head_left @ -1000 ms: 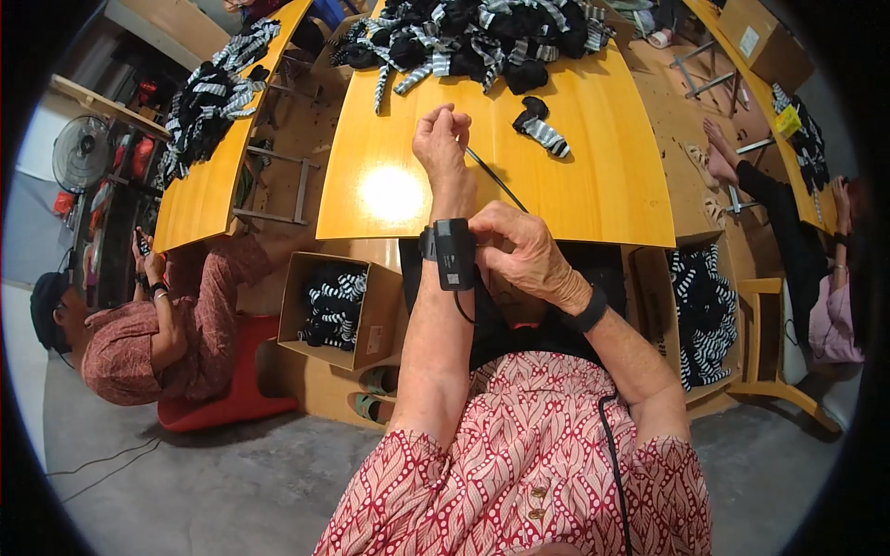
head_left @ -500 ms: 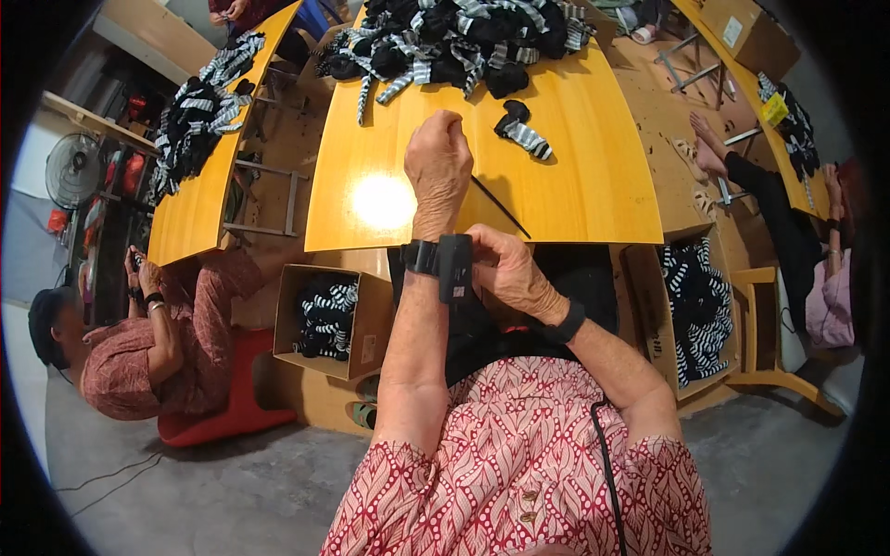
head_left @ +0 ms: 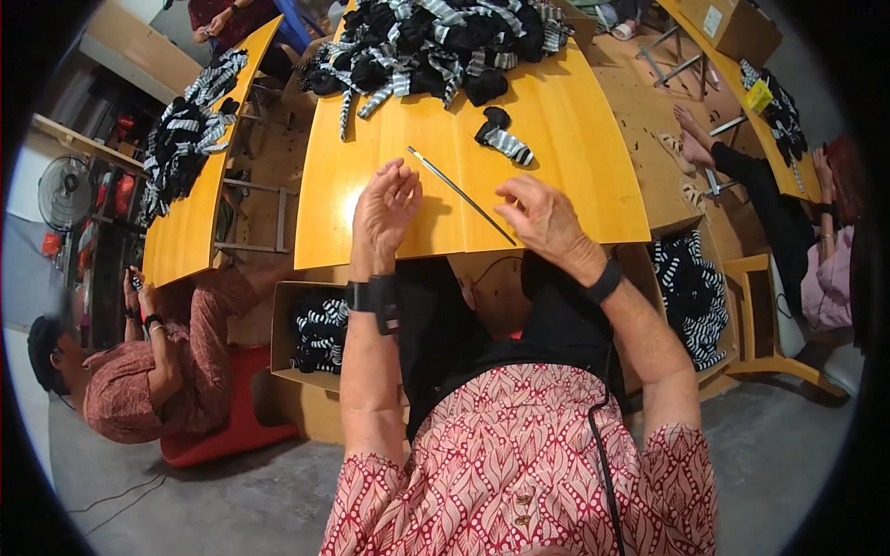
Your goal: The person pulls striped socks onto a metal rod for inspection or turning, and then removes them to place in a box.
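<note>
My left hand [head_left: 387, 206] is raised over the front of the yellow table [head_left: 584, 185], palm turned inward, fingers loosely bent and holding nothing. A black band with a box-shaped device [head_left: 382, 306] sits on that wrist. Across from it, my right hand [head_left: 549, 221] hovers above the table's front edge with bent, parted fingers and nothing in them; a dark band [head_left: 605, 282] circles this wrist. Between the hands a thin dark rod [head_left: 461, 193] with a silvery end lies slantwise on the table. Beyond it is one black and grey-striped sock [head_left: 506, 139].
A heap of striped socks [head_left: 445, 46] covers the table's far end. Boxes of striped socks stand below, the left carton [head_left: 306, 380] and the right carton [head_left: 732, 324]. A seated person [head_left: 167, 361] works at the left table, another [head_left: 825, 259] at the right. A black cable hangs down my shirt.
My right hand has let go of the device on my left wrist and moved right. My left hand has shifted left and turned its palm inward, so the whole rod now shows.
</note>
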The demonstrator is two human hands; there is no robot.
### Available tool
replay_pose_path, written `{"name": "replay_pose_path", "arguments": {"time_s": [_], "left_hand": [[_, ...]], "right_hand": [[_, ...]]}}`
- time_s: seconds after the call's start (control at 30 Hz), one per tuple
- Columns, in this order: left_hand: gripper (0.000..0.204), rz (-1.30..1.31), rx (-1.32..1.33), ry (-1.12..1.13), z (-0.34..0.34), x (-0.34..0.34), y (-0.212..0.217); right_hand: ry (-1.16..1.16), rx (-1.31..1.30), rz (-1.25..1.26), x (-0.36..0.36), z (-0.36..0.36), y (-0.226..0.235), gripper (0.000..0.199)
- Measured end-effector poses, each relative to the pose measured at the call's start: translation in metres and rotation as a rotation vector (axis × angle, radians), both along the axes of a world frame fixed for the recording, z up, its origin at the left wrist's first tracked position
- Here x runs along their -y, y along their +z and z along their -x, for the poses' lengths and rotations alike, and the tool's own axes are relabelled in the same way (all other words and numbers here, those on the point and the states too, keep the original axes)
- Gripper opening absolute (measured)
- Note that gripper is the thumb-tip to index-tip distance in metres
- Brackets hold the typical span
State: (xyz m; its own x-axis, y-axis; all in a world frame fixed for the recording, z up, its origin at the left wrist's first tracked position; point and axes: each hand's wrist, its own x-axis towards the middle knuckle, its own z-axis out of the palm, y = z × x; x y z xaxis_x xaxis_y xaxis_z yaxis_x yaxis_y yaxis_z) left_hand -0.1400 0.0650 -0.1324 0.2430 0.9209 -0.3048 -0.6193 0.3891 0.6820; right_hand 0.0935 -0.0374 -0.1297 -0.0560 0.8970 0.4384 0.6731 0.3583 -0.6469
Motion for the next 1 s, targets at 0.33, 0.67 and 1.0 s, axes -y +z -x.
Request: {"name": "replay_pose_path", "arguments": {"time_s": [0.33,0.67,1.0], "left_hand": [[0.018,-0.258,-0.241,-0.133,-0.03,0.012,-0.006],[0.018,-0.952,-0.741,-0.224,-0.103,0.123,0.032],[0.053,-0.808,-0.539,-0.065,-0.095,0.111,0.055]], "right_hand": [[0.086,-0.478,0.377,-0.014,-0.013,0.021,0.018],[-0.03,-1.533,0.27,-0.051,-0.009,0.014,0.01],[0.158,-2.105,0.123,-0.075,-0.047,0.031,0.01]]}}
